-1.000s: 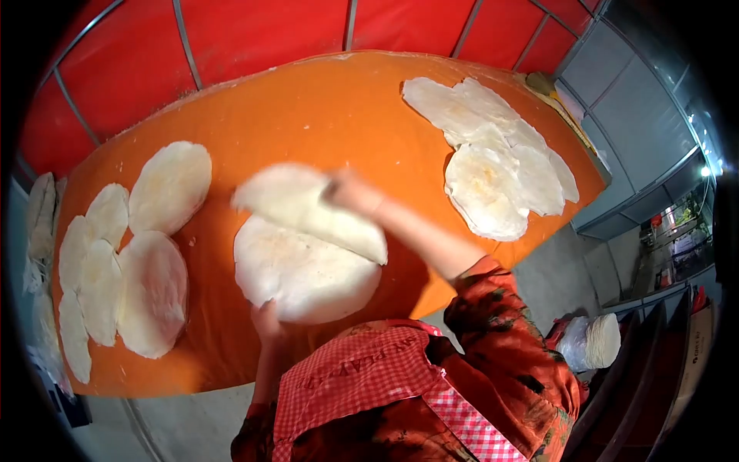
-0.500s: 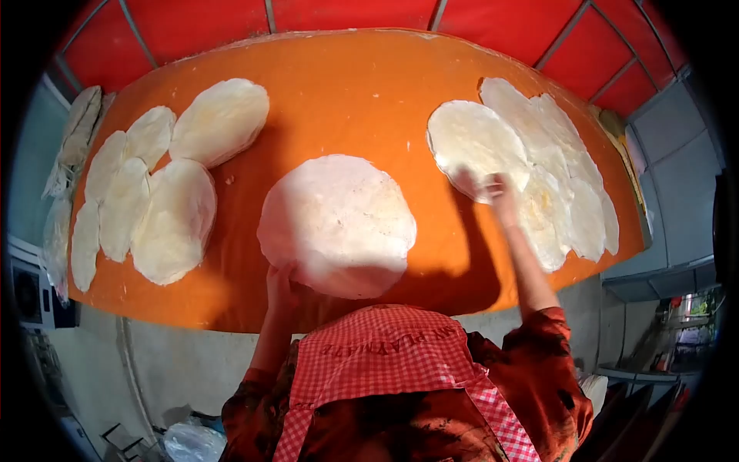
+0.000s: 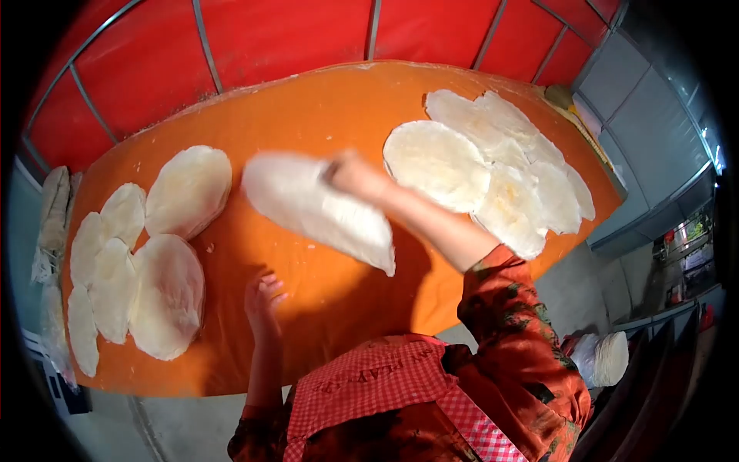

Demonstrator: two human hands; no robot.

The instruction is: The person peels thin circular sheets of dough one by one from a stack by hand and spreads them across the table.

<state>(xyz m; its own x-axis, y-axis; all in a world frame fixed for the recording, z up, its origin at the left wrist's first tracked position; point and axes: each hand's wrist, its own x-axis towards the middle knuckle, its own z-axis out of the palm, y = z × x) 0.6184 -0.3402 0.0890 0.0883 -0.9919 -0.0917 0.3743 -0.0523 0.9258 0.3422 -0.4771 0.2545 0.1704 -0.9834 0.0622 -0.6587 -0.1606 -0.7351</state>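
A thin round flatbread point(image 3: 308, 204) hangs slanted over the middle of the orange cloth, its edges blurred by motion. My right hand point(image 3: 358, 179) is closed on its upper right edge; the fingers are smeared. Below and to the left, my left hand point(image 3: 264, 294) is empty, fingers apart, just above the cloth near the front of the table. Left of it lie more flatbreads, the nearest a large one point(image 3: 167, 296). To the right of the held bread, another large flatbread point(image 3: 436, 165) rests at the edge of an overlapping group.
An orange cloth point(image 3: 308, 115) covers the wide table. Flatbreads lie in groups at the left point(image 3: 113, 289) and right point(image 3: 516, 208). Red panels point(image 3: 292, 42) stand behind the table. Wrapped plastic bundles point(image 3: 52, 223) sit along the left edge.
My right hand has moved left from the right-hand flatbreads and gripped the middle one, lifting and tilting it. My left hand has come away from that bread's lower edge. The view has turned.
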